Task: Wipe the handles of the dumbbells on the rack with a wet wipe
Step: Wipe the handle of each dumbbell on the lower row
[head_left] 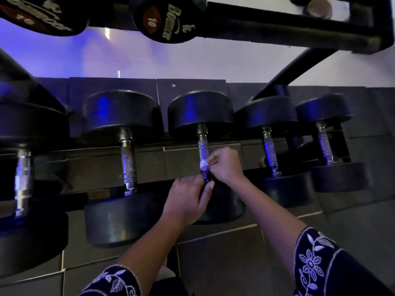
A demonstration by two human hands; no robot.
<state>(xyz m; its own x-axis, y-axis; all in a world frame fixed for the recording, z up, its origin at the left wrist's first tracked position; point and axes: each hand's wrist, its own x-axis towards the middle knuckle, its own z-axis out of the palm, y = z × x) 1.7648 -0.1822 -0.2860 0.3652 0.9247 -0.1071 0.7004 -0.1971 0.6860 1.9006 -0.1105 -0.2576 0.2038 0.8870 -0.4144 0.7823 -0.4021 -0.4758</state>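
Several black dumbbells lie side by side on the lower rack rail, their metal handles pointing toward me. The middle dumbbell [201, 112] has a steel handle [202, 144]. My right hand [226, 165] pinches a small white wet wipe [204, 165] against that handle, about halfway down it. My left hand [188, 199] grips the lower end of the same handle, just above the near weight head [224, 206]. The lower part of the handle is hidden by both hands.
Neighbouring dumbbell handles stand to the left [128, 165] and right [270, 154] of the one held. An upper rack beam [277, 24] carries 10-marked dumbbells [168, 18] overhead. A slanted rack strut [295, 71] runs at the right. Dark floor tiles [224, 263] lie below.
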